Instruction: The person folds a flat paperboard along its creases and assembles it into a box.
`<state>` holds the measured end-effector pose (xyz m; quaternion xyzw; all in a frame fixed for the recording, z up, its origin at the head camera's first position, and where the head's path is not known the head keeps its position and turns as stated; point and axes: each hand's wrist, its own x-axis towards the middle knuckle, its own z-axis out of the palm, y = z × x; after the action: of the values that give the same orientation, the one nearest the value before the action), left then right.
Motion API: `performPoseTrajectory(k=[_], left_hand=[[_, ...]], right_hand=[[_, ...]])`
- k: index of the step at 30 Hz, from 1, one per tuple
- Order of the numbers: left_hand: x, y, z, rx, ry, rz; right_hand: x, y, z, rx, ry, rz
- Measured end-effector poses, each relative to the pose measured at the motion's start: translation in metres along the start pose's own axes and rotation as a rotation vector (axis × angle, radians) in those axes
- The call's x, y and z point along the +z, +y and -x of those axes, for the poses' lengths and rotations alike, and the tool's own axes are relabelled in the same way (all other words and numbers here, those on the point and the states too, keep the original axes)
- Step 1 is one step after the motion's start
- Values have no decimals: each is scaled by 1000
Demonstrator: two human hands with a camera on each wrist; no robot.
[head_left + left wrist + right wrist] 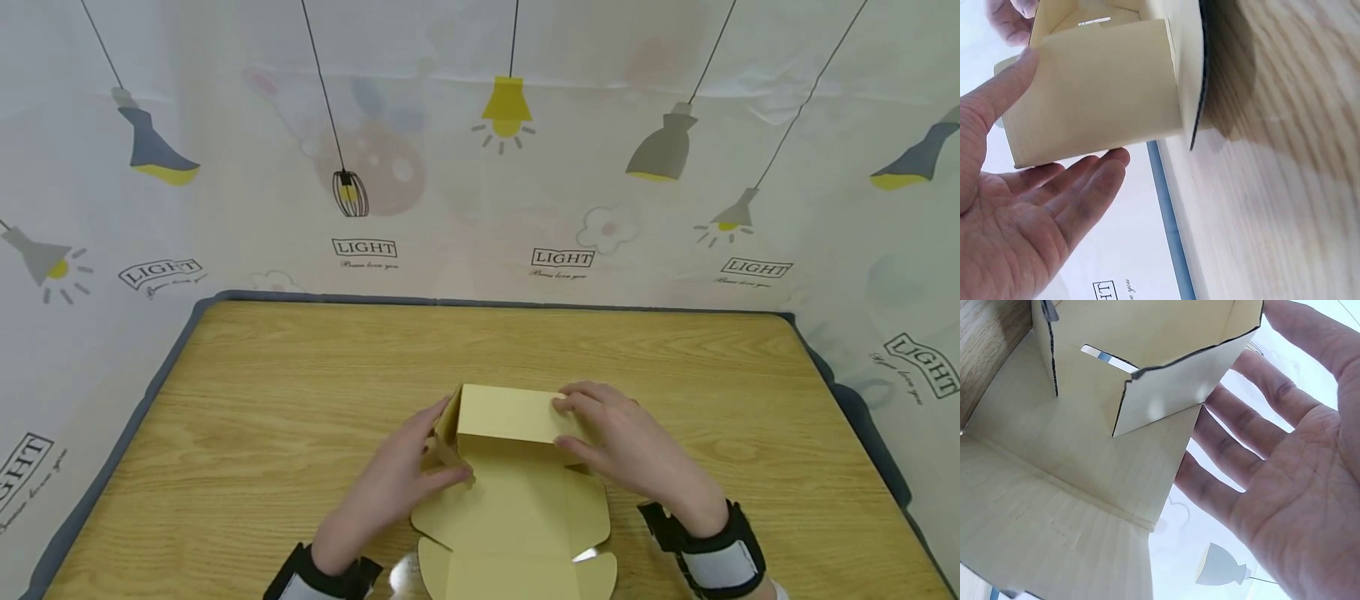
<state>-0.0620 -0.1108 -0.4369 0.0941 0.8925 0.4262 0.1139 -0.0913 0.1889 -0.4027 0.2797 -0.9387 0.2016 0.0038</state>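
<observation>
A partly folded cardboard box, plain yellowish-tan, lies at the near middle of the table. Its far end stands raised with a folded panel across the top, while rounded flaps spread flat towards me. My left hand holds the raised end at its left corner; in the left wrist view the thumb lies on one edge of a side panel and the fingers against another. At the right corner my right hand grips the same end, its fingers along the outer side. Inside, a slot shows in the right wrist view.
Under the box is a wood-grain table with a dark grey edge. A pale sheet printed with lamps rises behind it and at both sides. Black wrist straps are on both wrists.
</observation>
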Motion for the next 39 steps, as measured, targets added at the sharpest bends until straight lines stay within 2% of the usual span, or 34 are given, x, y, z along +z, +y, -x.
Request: performPoseTrajectory(k=[8,18,28,35,39], left_hand=[[6,6,-7,-39,41,-73],[8,12,-12,-58,52,-36],[11,17,-18,-41,56,-65],[18,14,-25,-7,72,-86],[20,14,-27,-17,86,-94]], right_hand=[[-1,0,1,-12,-10,9],[0,2,1,-27,-2,24],[-1,2,1,-19,-13,22],[-2,1,1,-20,-33,26],[-3,1,1,-23,-38,23]])
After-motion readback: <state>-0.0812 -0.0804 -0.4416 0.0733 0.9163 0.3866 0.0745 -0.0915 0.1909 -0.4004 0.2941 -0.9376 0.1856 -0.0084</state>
